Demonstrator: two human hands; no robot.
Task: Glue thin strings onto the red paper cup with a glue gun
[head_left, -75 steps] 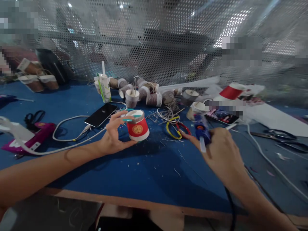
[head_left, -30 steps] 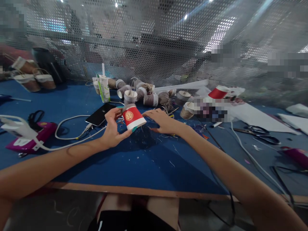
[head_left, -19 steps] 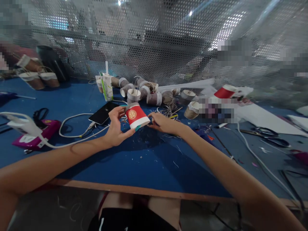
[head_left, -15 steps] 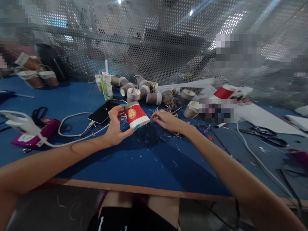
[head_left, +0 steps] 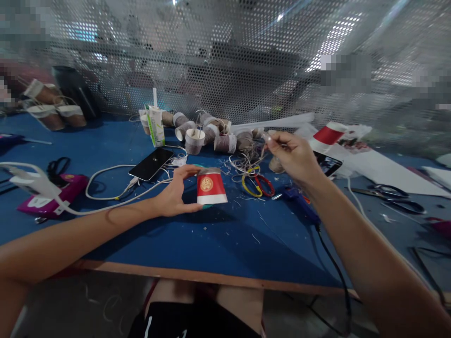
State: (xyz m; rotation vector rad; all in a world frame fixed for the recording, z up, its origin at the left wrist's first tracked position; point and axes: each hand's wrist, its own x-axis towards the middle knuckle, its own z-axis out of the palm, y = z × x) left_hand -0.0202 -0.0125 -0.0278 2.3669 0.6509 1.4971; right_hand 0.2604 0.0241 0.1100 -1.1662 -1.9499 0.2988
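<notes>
Left hand (head_left: 174, 197): closed around a small red paper cup with a white band and a gold round emblem (head_left: 210, 187); thumb on the near side, fingers behind it.
Red cup: held upside down, wide end down, just above the blue felt-covered worktable (head_left: 197, 244), in front of the person and left of centre.
Right hand (head_left: 296, 157): raised over the table, well apart from the left hand; fingertips pinched together on a thin pale string (head_left: 262, 149) that trails down to the tangle of twine (head_left: 243, 164).
Beneath the right hand: yellow and red loops of scissor handles (head_left: 259, 185); a blue glue gun (head_left: 299, 199) with a black cord running off the near edge.
Behind the cup: a black smartphone (head_left: 151, 164) lying flat, with a white cable (head_left: 105, 180) plugged in.
Far row: twine-wrapped paper cups (head_left: 207, 134), some on their sides; a green and white drink carton with a straw (head_left: 155, 124).
Left edge: a magenta glue gun (head_left: 49, 199).
Right side: another red paper cup (head_left: 327, 135); dark scissors (head_left: 391, 202).
Backdrop: a perforated metal screen (head_left: 225, 61).
</notes>
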